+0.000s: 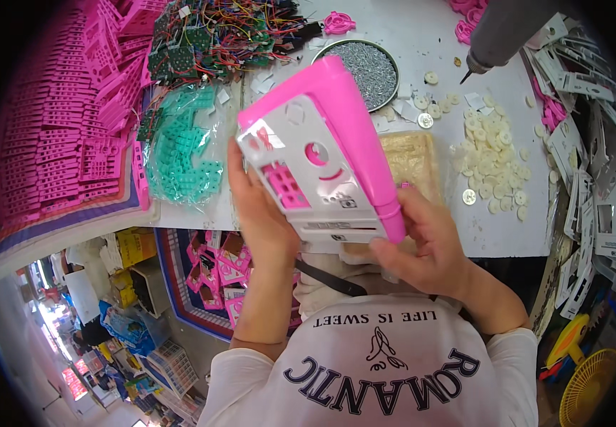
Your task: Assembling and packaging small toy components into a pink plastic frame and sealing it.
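Both my hands hold up a pink plastic toy housing (354, 107) above the table's front edge, tilted. Its white front panel (308, 178) faces up and has a round hole, a curved slot and a square window with pink bars behind it. My left hand (258, 206) supports the panel's left edge, fingers mostly behind it. At the lower right corner, my right hand (425, 245) grips the pink rim between thumb and fingers. Beyond the housing lies a round tray of small metal screws (368, 67). A yellowish block (415, 160) in clear wrap is partly covered by the housing.
Stacked pink frames (59, 135) fill the left side, beside wired green circuit boards (201, 43) and a bag of teal keypads (183, 149). Cream discs (489, 156) lie right, under a hanging electric screwdriver (507, 35). White panels (578, 213) line the right edge. A crate (180, 285) of pink housings sits below.
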### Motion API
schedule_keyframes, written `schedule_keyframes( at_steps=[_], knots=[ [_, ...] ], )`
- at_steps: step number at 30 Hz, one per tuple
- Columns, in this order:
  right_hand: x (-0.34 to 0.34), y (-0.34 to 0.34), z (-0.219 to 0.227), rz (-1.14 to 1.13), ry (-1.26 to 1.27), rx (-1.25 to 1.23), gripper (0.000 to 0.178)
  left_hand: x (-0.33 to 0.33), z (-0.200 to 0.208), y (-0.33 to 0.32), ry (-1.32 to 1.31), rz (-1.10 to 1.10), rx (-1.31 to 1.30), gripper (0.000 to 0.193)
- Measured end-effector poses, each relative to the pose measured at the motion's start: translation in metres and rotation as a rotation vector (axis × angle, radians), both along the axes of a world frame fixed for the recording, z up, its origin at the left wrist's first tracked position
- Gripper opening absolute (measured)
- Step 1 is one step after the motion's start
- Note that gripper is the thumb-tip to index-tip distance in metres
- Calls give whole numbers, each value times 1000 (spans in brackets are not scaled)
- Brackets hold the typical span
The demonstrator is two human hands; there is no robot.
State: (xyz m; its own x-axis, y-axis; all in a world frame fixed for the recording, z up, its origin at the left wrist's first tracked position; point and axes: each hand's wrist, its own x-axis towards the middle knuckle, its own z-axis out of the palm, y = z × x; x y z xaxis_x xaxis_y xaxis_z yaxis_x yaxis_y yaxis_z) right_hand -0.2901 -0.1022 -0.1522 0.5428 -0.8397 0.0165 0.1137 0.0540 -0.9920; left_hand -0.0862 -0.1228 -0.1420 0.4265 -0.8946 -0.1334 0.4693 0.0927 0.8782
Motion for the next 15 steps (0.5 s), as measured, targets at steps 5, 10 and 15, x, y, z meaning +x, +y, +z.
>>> schedule_keyframes(
  at_steps=[5,10,15],
  knots=[
    [9,16,-8,-64,-150,156,41,24,-11,-11,-351,-107,52,24],
    [-11,-13,9,-77,57,391,32,14,-13,-5,-434,-197,-108,22],
    [-8,-3,1,-182,86,167,37,15,-10,-9,-611,-111,-163,30]
  ],
)
